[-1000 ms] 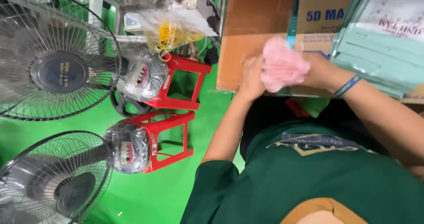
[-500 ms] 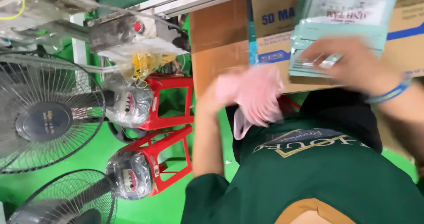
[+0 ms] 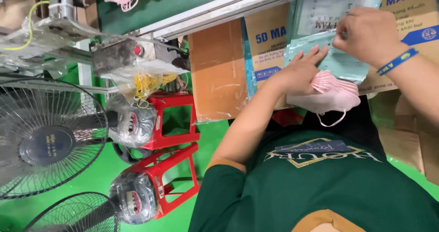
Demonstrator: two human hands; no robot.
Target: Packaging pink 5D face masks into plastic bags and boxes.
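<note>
Head view: hands [image 3: 338,53] gripping masks [image 3: 331,92], pouch [image 3: 334,60]

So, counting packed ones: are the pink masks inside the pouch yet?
Not fully: the pink masks still stick out below the teal pouch.

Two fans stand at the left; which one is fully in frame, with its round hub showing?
The upper fan: its dark round hub and almost its whole wire grille show. The lower fan is cut off by the bottom edge, so only the top arc of its grille shows.
</note>
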